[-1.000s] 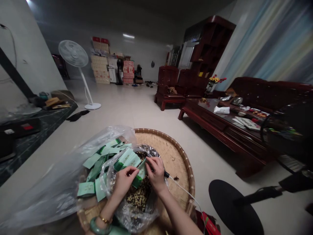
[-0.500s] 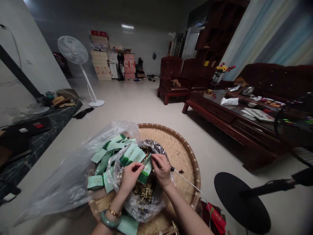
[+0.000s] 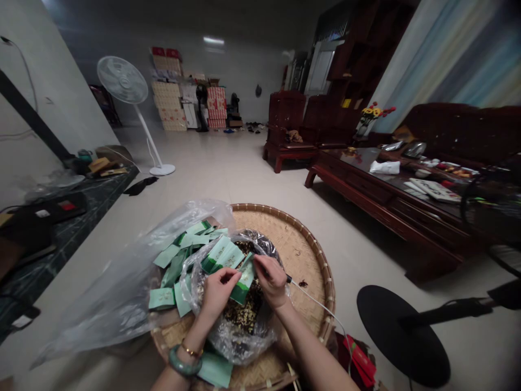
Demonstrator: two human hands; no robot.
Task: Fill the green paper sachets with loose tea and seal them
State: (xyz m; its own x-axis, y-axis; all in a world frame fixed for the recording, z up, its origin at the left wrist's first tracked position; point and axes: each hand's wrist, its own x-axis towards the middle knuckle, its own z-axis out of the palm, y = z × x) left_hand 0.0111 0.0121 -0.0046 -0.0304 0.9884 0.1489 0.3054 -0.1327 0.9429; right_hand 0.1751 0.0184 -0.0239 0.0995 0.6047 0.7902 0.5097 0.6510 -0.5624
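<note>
Pinching green rectangular packet (image 3: 244,283) along top edge with left hand (image 3: 220,290) and right hand (image 3: 271,279), lower centre; held over clear plastic bag (image 3: 240,350), presumably catching spills.

The rectangular pale-and-dark-green packet (image 3: 245,282) is tilted, its dark end lower, above loose black-and-yellow dried pieces (image 3: 242,316).

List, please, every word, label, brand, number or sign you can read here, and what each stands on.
No text is legible.
Pale-green rectangular packets: print too small and blurred.
Red-and-white stacked boxes: markings too blurred.
Cream stacked boxes: markings too small.
Red and white labels on a black flat object: too small.
</note>
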